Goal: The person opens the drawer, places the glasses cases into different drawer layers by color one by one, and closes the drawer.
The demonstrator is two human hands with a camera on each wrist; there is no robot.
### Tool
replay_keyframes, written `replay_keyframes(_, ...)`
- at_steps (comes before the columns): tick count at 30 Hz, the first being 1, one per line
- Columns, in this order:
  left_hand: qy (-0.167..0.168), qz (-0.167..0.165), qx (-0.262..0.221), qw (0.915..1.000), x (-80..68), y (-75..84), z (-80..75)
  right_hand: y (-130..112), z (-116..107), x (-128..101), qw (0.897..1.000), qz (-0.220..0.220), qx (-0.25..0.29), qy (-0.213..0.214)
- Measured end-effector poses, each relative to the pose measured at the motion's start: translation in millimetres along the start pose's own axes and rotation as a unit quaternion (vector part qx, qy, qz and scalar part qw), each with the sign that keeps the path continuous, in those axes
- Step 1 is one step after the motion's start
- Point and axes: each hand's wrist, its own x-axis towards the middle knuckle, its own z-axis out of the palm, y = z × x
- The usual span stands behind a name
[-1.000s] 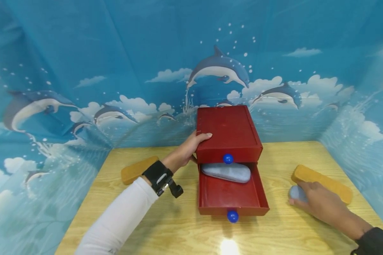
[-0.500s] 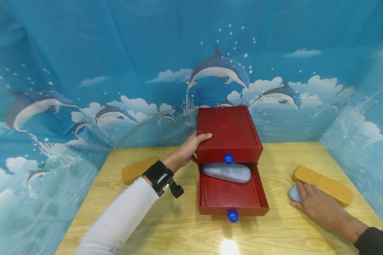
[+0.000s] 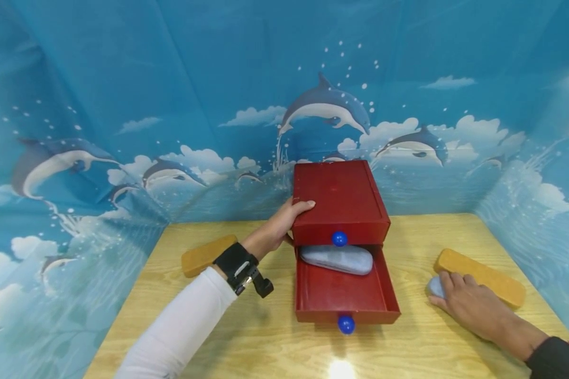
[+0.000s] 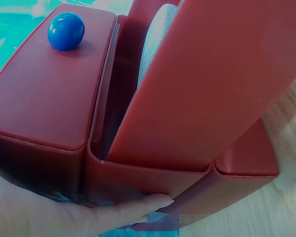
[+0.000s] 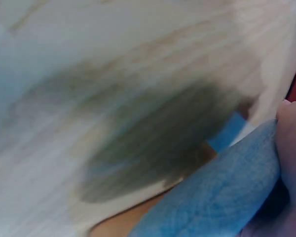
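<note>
A red two-drawer box (image 3: 340, 202) stands at the middle of the wooden table. Its lower drawer (image 3: 343, 295) is pulled out, with a grey-blue oblong case (image 3: 336, 258) lying at its back. My left hand (image 3: 284, 219) grips the box's top left corner, thumb on the lid; in the left wrist view its fingers (image 4: 133, 210) wrap the box's edge (image 4: 197, 168). At the right, my right hand (image 3: 469, 305) lies over a second grey-blue case (image 3: 435, 287), fingers curled round it. The right wrist view shows that case (image 5: 222, 197) close up, blurred.
A tan oblong block (image 3: 479, 276) lies just behind my right hand, another (image 3: 206, 255) to the left of the box. Blue knobs (image 3: 345, 323) stick out from both drawer fronts. A dolphin-print backdrop (image 3: 123, 105) walls in the table on three sides.
My right hand has settled lower over the grey-blue case and closed round it. The left hand and the box have stayed put.
</note>
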Motion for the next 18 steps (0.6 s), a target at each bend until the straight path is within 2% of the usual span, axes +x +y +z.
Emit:
replay_keyframes(8,0.003,0.004,-0.001,1.0,-0.3,-1.3,-1.5,-10,-27,10,1.0,-0.014,0.0,0.017)
replay_keyframes(18,0.001,0.006,-0.002,1.0,0.4,-1.2,0.1,-21,-65,29,0.994,-0.068,-0.026,0.081)
